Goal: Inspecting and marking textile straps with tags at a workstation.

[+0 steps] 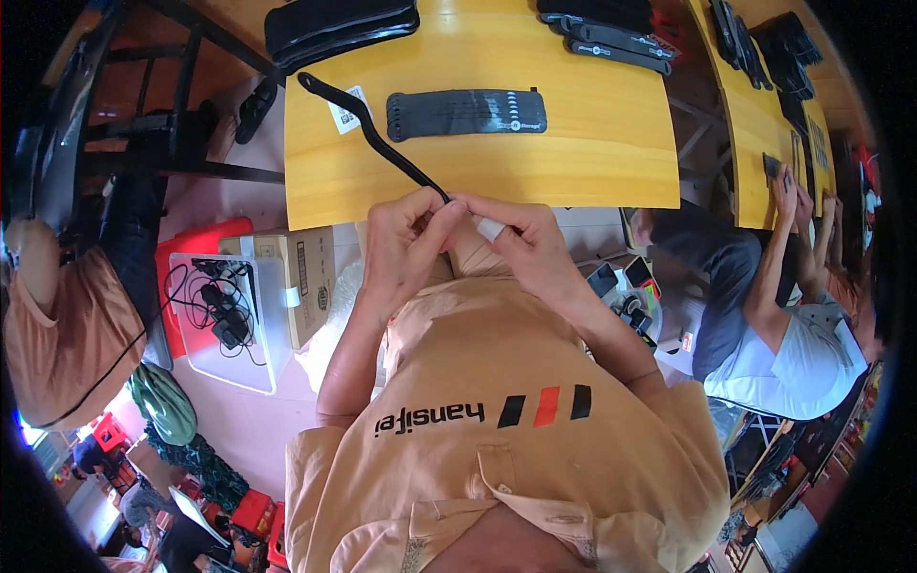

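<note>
The left hand (pixel 406 239) and right hand (pixel 524 241) meet at the near edge of the yellow surface (pixel 611 143), both pinched closed on the near end of a black strap (pixel 382 145), which slants across a white label (pixel 356 96) beside a flat strap bundle (pixel 449 112). A loosened pinch could drop the strap; a sideways swing could disturb the bundle. Strap stacks (pixel 341 31) occupy the far side; a clear bin (pixel 229 372) of cables (pixel 227 320) and a cardboard box (pixel 308 286) lie left; a co-worker (pixel 778 368) sits right.
</note>
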### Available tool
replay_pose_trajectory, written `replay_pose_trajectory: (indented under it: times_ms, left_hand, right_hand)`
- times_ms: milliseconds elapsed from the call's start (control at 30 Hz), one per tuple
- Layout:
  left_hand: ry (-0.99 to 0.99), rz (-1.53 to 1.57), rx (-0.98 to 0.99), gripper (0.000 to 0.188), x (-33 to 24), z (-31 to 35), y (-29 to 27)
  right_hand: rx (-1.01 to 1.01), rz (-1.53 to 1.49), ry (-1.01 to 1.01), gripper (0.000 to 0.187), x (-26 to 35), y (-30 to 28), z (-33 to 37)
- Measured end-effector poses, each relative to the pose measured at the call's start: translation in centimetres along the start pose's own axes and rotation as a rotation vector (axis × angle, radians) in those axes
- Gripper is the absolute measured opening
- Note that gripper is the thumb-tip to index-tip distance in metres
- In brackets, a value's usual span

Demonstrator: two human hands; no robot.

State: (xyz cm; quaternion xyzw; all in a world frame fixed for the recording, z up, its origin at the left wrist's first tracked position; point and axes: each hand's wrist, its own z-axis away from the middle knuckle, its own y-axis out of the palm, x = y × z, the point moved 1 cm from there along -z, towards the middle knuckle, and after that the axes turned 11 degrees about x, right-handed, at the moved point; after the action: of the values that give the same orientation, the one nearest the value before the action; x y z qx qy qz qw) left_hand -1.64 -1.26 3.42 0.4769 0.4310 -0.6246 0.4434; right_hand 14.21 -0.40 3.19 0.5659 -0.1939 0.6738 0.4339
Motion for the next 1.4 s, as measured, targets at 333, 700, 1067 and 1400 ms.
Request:
replay_pose_trajectory:
  times_ms: [333,700,1067,1400]
  left_hand:
    - [0.113,0.197,0.04,0.023,-0.7,0.0,-0.2]
    - [0.065,0.052,-0.075,0.029,-0.8,-0.6,0.6]
    - [0.05,0.237,-0.03,0.025,-1.4,0.0,0.4]
    - [-0.06,0.405,-0.059,0.027,-1.9,0.6,-0.1]
  right_hand:
    - [0.22,-0.506,0.158,0.041,2.0,-1.0,0.1]
    - [-0.226,0.539,-0.454,0.036,-1.0,0.7,-1.3]
    - [0.287,-0.498,0.088,0.034,1.5,-1.6,-0.1]
    - [0.062,-0.2,-0.235,0.016,2.8,-1.1,-0.7]
